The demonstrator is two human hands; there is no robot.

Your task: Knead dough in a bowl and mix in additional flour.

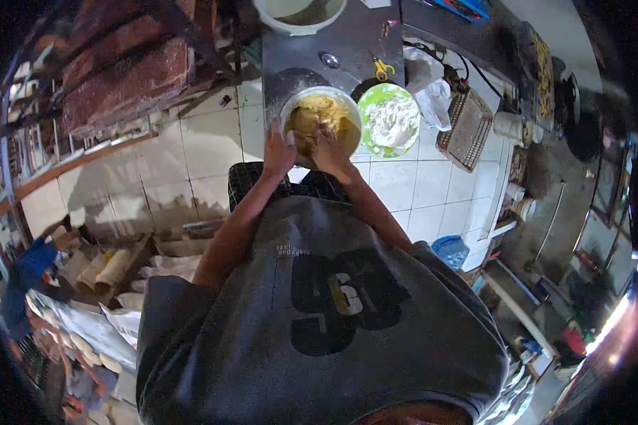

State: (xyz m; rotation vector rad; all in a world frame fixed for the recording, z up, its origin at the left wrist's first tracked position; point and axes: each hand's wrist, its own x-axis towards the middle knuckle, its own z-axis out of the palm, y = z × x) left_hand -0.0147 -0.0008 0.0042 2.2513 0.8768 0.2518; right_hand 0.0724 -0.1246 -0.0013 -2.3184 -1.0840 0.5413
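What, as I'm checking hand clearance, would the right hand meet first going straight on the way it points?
The right hand would first meet the yellowish mixture, which it seems to touch, though depth inside the pale bowl is unclear.

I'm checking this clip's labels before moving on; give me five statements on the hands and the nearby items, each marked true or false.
1. The right grip is in the yellow mixture. True.
2. The left grip is holding the yellow-handled scissors. False: it is at the left side of the mixing bowl, and the scissors lie on the dark table.
3. The green bowl of white powder is to the right of the mixing bowl. True.
4. The spoon is stuck in the white powder. False: it lies on the dark table, beyond the mixing bowl.
5. Both grips are over the green bowl. False: both are at the mixing bowl.
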